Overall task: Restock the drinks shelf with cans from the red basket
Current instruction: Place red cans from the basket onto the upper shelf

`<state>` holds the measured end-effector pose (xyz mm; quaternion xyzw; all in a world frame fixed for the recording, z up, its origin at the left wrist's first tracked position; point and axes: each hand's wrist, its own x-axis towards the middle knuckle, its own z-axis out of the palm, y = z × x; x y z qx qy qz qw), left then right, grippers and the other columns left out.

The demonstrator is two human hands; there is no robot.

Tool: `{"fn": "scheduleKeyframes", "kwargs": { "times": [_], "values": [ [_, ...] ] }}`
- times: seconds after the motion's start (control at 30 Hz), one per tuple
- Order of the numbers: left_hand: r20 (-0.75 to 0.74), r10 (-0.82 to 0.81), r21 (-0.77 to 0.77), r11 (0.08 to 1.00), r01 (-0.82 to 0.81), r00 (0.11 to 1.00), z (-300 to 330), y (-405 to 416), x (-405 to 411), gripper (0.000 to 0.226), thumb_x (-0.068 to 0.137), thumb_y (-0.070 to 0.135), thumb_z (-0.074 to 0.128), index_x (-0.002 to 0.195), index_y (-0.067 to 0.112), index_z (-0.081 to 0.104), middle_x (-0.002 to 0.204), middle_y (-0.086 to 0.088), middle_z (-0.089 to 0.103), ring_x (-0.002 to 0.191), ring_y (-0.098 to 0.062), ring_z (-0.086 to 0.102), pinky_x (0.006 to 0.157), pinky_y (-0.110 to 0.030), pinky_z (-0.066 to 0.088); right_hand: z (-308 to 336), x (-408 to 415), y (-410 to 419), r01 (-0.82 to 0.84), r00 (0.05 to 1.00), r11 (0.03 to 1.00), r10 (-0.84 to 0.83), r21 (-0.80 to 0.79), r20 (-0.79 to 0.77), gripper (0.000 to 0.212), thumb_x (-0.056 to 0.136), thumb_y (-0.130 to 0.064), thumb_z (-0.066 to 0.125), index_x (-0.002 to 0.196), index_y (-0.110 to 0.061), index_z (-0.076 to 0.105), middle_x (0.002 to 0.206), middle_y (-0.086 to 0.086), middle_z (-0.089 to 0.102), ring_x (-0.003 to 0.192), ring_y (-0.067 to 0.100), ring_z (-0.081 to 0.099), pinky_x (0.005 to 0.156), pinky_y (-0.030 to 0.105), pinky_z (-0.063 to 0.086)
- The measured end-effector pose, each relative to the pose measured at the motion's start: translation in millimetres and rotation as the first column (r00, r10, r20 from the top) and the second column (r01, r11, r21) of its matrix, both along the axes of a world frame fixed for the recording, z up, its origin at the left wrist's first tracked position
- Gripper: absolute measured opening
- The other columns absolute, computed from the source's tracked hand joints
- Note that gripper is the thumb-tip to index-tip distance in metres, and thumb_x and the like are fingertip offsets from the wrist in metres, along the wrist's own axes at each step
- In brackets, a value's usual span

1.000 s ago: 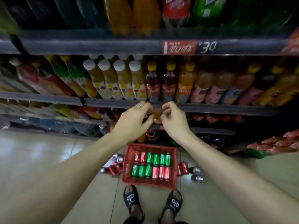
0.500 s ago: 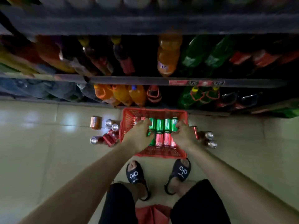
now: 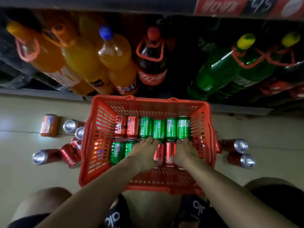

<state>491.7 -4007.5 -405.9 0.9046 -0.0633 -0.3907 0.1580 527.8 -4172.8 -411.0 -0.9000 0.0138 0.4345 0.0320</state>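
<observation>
- A red basket point(image 3: 92, 145) is sitting on the floor point(image 3: 21, 170) at centre frame, holding rows of green cans point(image 3: 158, 130) and red cans point(image 3: 170, 153) lying on their sides.
- The left hand point(image 3: 143, 153) is reaching into the basket, fingers lying over the cans; whether it is gripping one cannot be told.
- The right hand point(image 3: 185, 152) is doing likewise just beside it; its grip cannot be told either.
- Loose cans point(image 3: 70, 125) are lying on the floor either side of the basket.
- Large bottles point(image 3: 118, 63) are standing on the shelf across the upper frame.
</observation>
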Motion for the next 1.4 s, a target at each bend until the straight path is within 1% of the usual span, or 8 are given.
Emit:
{"fn": "scheduleKeyframes", "kwargs": {
  "times": [0.3,0.73,0.87,0.97,1.1,1.2,1.3,1.4],
  "values": [
    [0.039,-0.195,0.069,0.979,0.192,0.980,-98.0,-18.0,-4.7,0.093,0.092,0.055,0.065,0.162,0.011,0.022,0.168,-0.014,0.022,0.154,-0.033,0.025,0.124,-0.045,0.023,-83.4,-0.3,6.3,-0.203,0.975,0.945,0.220,-0.256,0.038,0.070,0.083,-0.028,0.073,0.144,-0.009,0.044,0.140,0.017,0.030,0.130,0.036,0.034,0.107,0.039,0.040],
    [-0.109,0.037,-0.023,0.999,-0.039,0.993,-95.2,-19.6,9.4,0.084,0.087,0.050,0.071,0.156,0.015,0.035,0.163,-0.018,0.028,0.149,-0.036,0.032,0.119,-0.048,0.035,-75.3,-0.8,-5.0,-0.047,0.998,0.997,0.049,-0.055,0.026,0.053,0.092,-0.011,0.065,0.141,-0.008,0.045,0.145,0.019,0.034,0.129,0.035,0.050,0.104,0.038,0.049],
    [-0.210,0.137,-0.182,0.967,-0.176,0.968,-65.3,-21.8,19.2,0.103,0.082,0.051,0.080,0.162,0.018,0.025,0.167,-0.013,0.026,0.152,-0.032,0.030,0.121,-0.044,0.035,-57.7,16.1,-11.6,-0.036,0.999,0.999,0.036,0.004,0.006,0.033,0.091,-0.026,0.065,0.121,-0.011,0.066,0.124,0.013,0.065,0.112,0.030,0.065,0.086,0.032,0.053],
    [-0.320,0.211,-0.295,0.904,-0.309,0.924,-40.2,-17.7,27.7,0.106,0.069,0.054,0.089,0.154,0.019,0.036,0.151,-0.003,0.050,0.135,-0.023,0.051,0.115,-0.041,0.044,-33.2,46.7,-10.2,0.071,0.996,0.986,-0.062,0.153,-0.065,0.028,0.077,-0.036,0.080,0.093,-0.017,0.067,0.089,0.003,0.064,0.079,0.020,0.060,0.057,0.025,0.042],
    [-0.349,0.387,-0.366,0.782,-0.504,0.853,-15.5,3.0,36.3,0.095,0.072,0.041,0.093,0.143,0.023,0.032,0.120,0.003,0.064,0.109,-0.017,0.068,0.098,-0.038,0.058,-7.4,66.8,4.6,0.466,0.884,0.690,-0.381,0.553,-0.270,0.032,0.076,-0.028,0.086,0.084,-0.020,0.056,0.081,0.003,0.067,0.077,0.017,0.063,0.065,0.027,0.049],
    [-0.233,0.477,-0.357,0.768,-0.531,0.847,-6.0,22.2,43.4,0.082,0.078,0.039,0.090,0.138,0.021,0.038,0.114,0.003,0.063,0.100,-0.016,0.068,0.085,-0.032,0.059,-4.6,62.9,14.5,0.617,0.780,0.441,-0.457,0.652,-0.428,0.035,0.078,-0.030,0.087,0.092,-0.016,0.057,0.092,0.003,0.073,0.088,0.018,0.071,0.071,0.031,0.057],
    [-0.232,0.512,-0.327,0.759,-0.563,0.827,-8.8,32.9,43.8,0.084,0.077,0.036,0.090,0.140,0.019,0.038,0.125,-0.004,0.063,0.108,-0.022,0.067,0.098,-0.044,0.058,-5.7,57.5,17.9,0.760,0.638,0.222,-0.429,0.611,-0.639,0.046,0.088,-0.047,0.075,0.117,-0.015,0.060,0.110,0.010,0.071,0.097,0.025,0.074,0.087,0.040,0.060],
    [-0.316,0.563,-0.305,0.702,-0.644,0.763,-10.9,39.1,40.1,0.088,0.072,0.024,0.093,0.137,0.020,0.034,0.122,-0.005,0.061,0.107,-0.024,0.067,0.095,-0.045,0.059,-22.2,46.8,17.1,0.842,0.534,0.266,-0.527,0.469,-0.661,0.061,0.094,-0.062,0.057,0.131,-0.014,0.051,0.121,0.017,0.063,0.103,0.033,0.070,0.087,0.048,0.060]
  ]
}}
